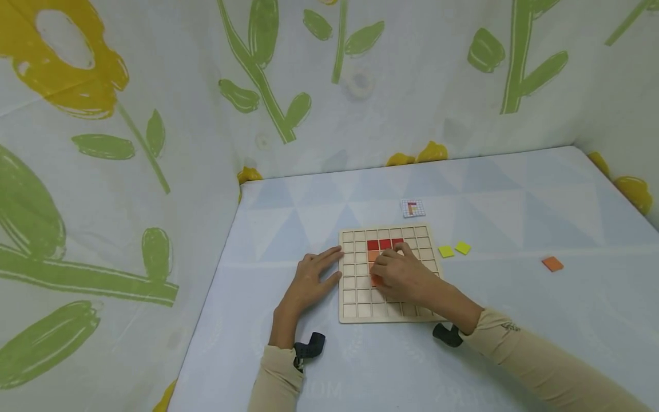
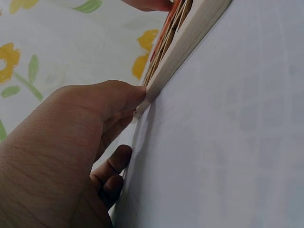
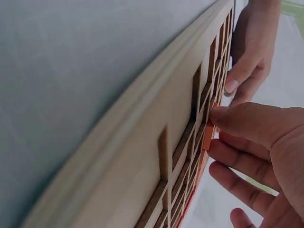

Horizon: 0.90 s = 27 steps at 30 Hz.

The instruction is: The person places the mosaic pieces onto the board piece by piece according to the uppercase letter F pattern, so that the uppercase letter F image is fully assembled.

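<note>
A wooden grid board (image 1: 363, 311) lies on the table. Several red tiles (image 1: 379, 244) sit in a row near its top, with an orange tile (image 1: 373, 256) in the cell below the leftmost one. My right hand (image 1: 404, 277) is over the middle of the board, its thumb and fingers pinching an orange tile (image 3: 207, 136) at the grid; the hand hides some cells. On the board's left edge rest the fingertips of my left hand (image 1: 311, 280), fingers extended. The left wrist view shows that hand's thumb (image 2: 128, 95) against the board's side.
Two yellow tiles (image 1: 445, 251) lie just right of the board, and a loose orange tile (image 1: 553, 264) farther right. Behind the board is a small pattern card (image 1: 413, 208). A flower-printed cloth wall (image 1: 329, 114) borders the table's back and left.
</note>
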Available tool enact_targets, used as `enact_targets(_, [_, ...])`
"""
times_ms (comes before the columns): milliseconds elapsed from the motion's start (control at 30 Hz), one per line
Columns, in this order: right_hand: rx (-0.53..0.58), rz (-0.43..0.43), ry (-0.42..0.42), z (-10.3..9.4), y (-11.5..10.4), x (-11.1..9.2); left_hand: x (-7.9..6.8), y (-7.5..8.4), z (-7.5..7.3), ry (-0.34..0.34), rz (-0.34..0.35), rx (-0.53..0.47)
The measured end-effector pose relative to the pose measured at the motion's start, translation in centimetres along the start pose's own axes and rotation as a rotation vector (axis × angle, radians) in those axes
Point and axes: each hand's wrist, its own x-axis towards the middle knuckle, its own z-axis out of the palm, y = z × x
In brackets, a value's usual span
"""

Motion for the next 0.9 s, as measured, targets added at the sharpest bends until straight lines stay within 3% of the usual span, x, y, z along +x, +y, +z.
enact_targets(333, [0.063,-0.068,0.107,-0.4,1.0,-1.2,0.1,0.0,0.1,-0.015,-0.019,-0.001])
enact_targets(633, [0.213,-0.086,0.051,0.0,1.0,-1.6,0.1,-0.2,0.1,-0.023,-0.021,0.001])
enact_targets(900, [0.209,-0.041,0.082,-0.8,1.5,-2.1,0.0,-0.1,0.0,-0.021,-0.033,-0.004])
